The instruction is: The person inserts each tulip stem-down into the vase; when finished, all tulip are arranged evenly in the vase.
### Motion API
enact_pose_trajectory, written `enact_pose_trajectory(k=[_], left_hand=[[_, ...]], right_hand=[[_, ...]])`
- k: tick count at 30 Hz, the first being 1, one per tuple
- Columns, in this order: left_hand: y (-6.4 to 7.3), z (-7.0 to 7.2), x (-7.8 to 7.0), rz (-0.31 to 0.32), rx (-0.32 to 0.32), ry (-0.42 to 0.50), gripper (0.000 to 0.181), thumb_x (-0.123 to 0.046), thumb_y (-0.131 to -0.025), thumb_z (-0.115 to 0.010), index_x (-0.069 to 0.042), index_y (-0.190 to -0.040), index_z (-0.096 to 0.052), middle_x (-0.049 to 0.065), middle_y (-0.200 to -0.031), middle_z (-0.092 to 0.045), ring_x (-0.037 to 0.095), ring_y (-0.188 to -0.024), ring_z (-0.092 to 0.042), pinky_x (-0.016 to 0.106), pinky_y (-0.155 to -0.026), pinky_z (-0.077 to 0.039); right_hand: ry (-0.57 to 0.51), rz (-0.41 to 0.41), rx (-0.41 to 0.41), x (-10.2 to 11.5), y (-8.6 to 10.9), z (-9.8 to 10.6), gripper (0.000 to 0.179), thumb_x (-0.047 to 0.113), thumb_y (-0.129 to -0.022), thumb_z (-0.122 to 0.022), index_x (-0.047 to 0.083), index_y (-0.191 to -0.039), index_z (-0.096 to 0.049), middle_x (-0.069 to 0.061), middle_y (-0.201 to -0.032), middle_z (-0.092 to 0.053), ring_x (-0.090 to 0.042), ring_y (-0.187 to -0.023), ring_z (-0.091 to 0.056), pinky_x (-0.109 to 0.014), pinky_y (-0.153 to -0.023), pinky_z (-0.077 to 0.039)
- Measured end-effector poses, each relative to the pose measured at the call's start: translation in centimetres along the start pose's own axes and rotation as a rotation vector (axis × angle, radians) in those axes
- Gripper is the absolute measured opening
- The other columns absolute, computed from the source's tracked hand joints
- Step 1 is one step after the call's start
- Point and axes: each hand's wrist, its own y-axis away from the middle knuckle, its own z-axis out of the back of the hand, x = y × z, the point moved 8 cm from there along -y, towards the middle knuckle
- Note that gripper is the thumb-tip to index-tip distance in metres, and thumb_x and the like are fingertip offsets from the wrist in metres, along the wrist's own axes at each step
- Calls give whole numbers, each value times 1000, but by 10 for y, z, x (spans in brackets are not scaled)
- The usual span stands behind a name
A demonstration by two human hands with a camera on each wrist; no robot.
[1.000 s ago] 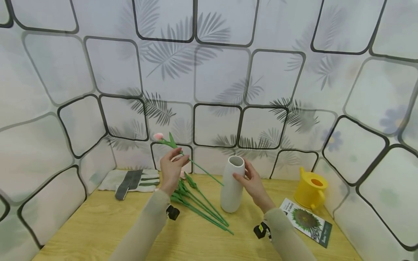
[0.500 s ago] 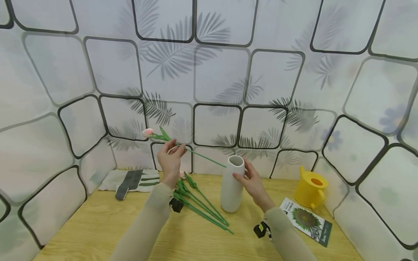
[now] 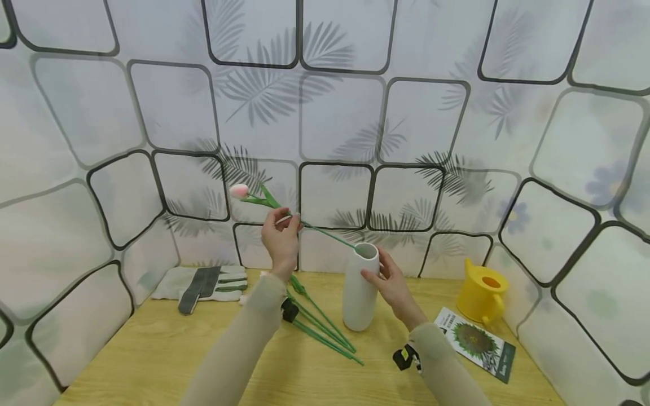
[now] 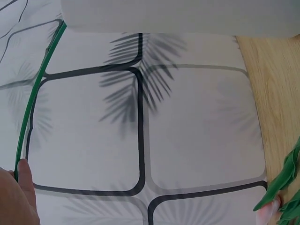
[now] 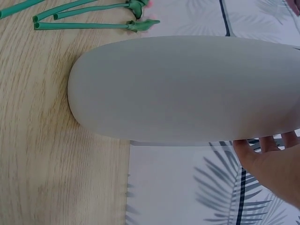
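In the head view my left hand (image 3: 281,239) pinches the green stem of a pink artificial tulip (image 3: 330,234), its bloom pointing up and left. The stem slants down to the left side of the mouth of a white vase (image 3: 359,293); whether its tip is inside cannot be told. The vase stands upright, and my right hand (image 3: 395,287) grips its right side near the top. The left wrist view has the stem (image 4: 35,98) running up to the vase (image 4: 178,16). Several more tulips (image 3: 322,330) lie left of the vase, partly hidden by my left forearm.
A pair of grey-and-white work gloves (image 3: 203,285) lies on the wooden table (image 3: 152,361) at the back left. To the right are a yellow watering can (image 3: 479,296) and a seed packet (image 3: 477,344). A patterned curtain (image 3: 335,124) closes off the back and sides.
My left hand has risen and moved right, bringing the tulip's stem end up from beside the vase to its rim. The right hand and vase have stayed in place.
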Motion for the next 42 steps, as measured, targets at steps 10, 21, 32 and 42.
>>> enact_pose_trajectory(k=[10, 21, 32, 42], left_hand=[[12, -25, -4, -86, 107, -73, 16, -1, -95, -61, 5, -110, -62, 23, -108, -61, 40, -96, -66, 39, -79, -60], [21, -46, -6, -144, 150, -59, 21, 0, -90, -68, 1, -105, -55, 21, -100, -70, 26, -86, -70, 31, -74, -61], [38, -74, -5, -126, 288, -216, 26, -5, -88, -72, -6, -114, -66, 14, -99, -75, 25, -88, -73, 30, -75, -59], [59, -100, 15, -45, 489, -340, 29, -6, -90, -70, -7, -119, -66, 16, -103, -73, 23, -86, -72, 25, -71, -59]], right_hand=[[2, 1, -2, 1, 3, 0, 69, 18, -94, -67, 21, -153, -31, -7, -158, -33, -36, -144, -33, -58, -115, -30], [-7, 0, -7, 1, 3, 1, 71, 15, -94, -67, 17, -154, -29, -9, -158, -32, -37, -143, -34, -58, -115, -30], [-8, -16, -17, 1, 1, 1, 71, 18, -94, -68, 20, -154, -30, -7, -159, -31, -37, -143, -33, -58, -115, -30], [2, -29, -4, 1, 2, 0, 75, 22, -94, -67, 18, -156, -25, -7, -161, -27, -37, -145, -30, -58, -115, -30]])
